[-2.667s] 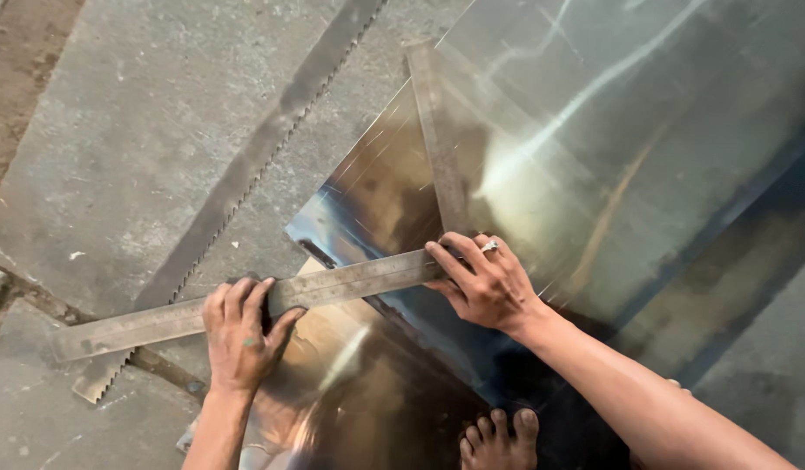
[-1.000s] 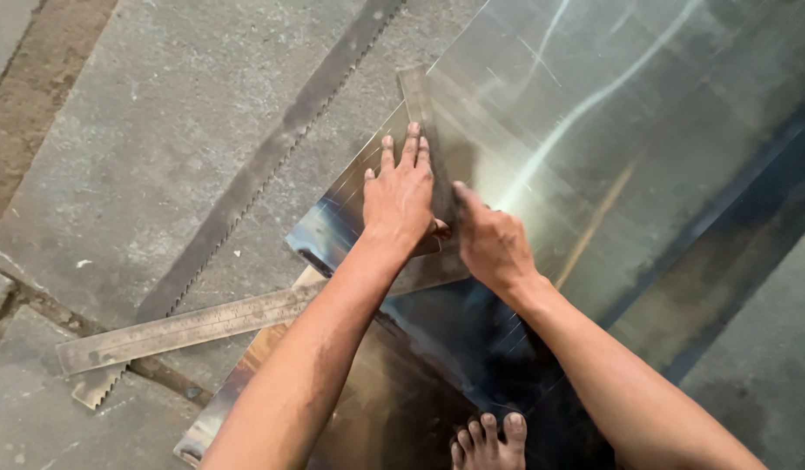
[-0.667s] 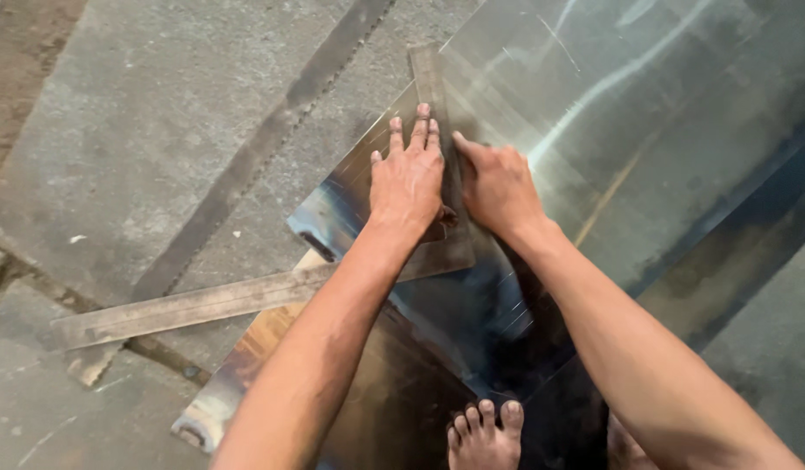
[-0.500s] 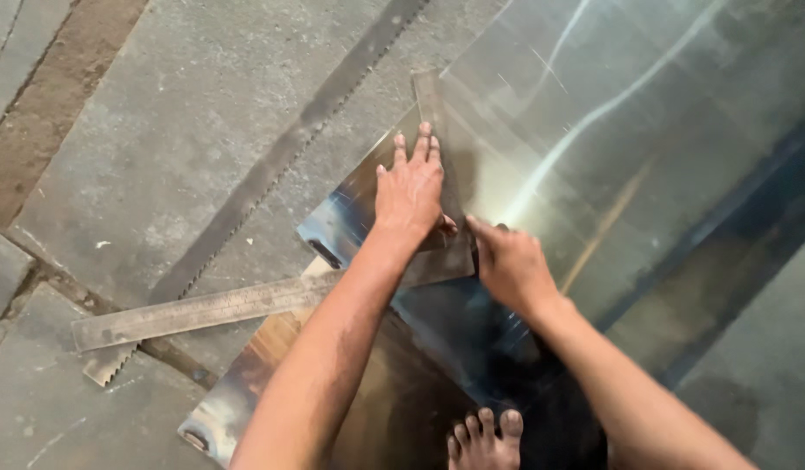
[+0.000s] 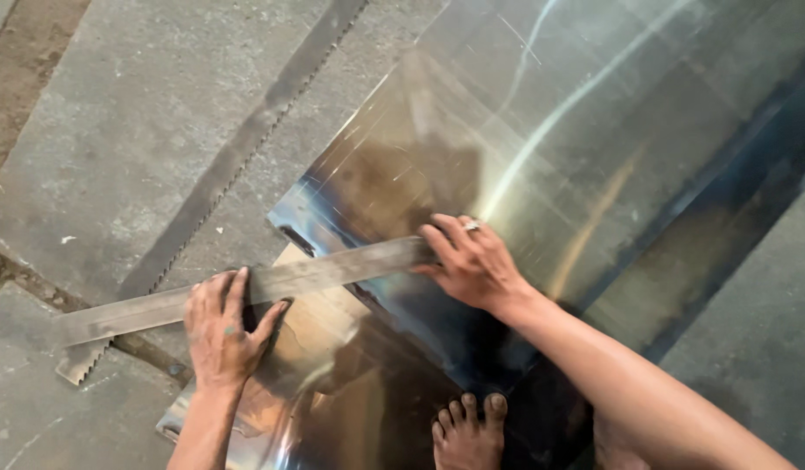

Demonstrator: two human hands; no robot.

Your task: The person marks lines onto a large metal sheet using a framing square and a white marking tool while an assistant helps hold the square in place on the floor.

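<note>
Moved back leftward, left hand (image 5: 221, 329) and right hand (image 5: 472, 261) press flat on metal straightedge (image 5: 272, 283).

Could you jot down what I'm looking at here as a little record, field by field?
Setting: concrete floor, seen from above
Main material: shiny metal sheet lying flat, a second sheet under its near corner
Tool: long flat metal straightedge laid across the sheet's corner
Left hand: pressing on the straightedge, fingers spread
Right hand: fingertips at the straightedge's right end, on the sheet
Also on the floor: toothed saw blade strip running diagonally
Other: bare foot on the sheet at the bottom edge
</note>
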